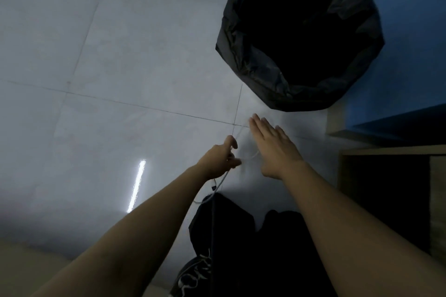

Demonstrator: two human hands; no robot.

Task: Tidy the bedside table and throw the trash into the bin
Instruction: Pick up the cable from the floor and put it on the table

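head cam looking straight down at a pale tiled floor (120,60), both bare arms stretched out in front. left hand (220,159) has its grip pinched around a thin whitish cord (223,179), and the cord trails down from the fist toward the legs and also loops up between the two hands, a bit blurry so i can't tell exactly what kind of cord it is. right hand (272,147) is flat and spread out, fingers (257,125) straight and pointing toward the bin, grip released, nothing in it, though the cord's upper loop runs right by its fingertips and i can't tell if it's touching. bin (241,38) sits on the floor up ahead and to the right, lined with a black bag (263,75) folded over the rim, inside is just dark so no idea what's in there. both hands are short of the bin, not over its opening. bin is tucked against a blue wall (405,31). lower right there's the edge of a wooden piece of furniture (436,190) with a dark opening, probably the bedside worktop but only a corner shows. dark trousers (241,236) and a dark shoe with white laces (193,277) at the bottom, plus a bright streak of light (137,185) reflected on the tiles to the left.
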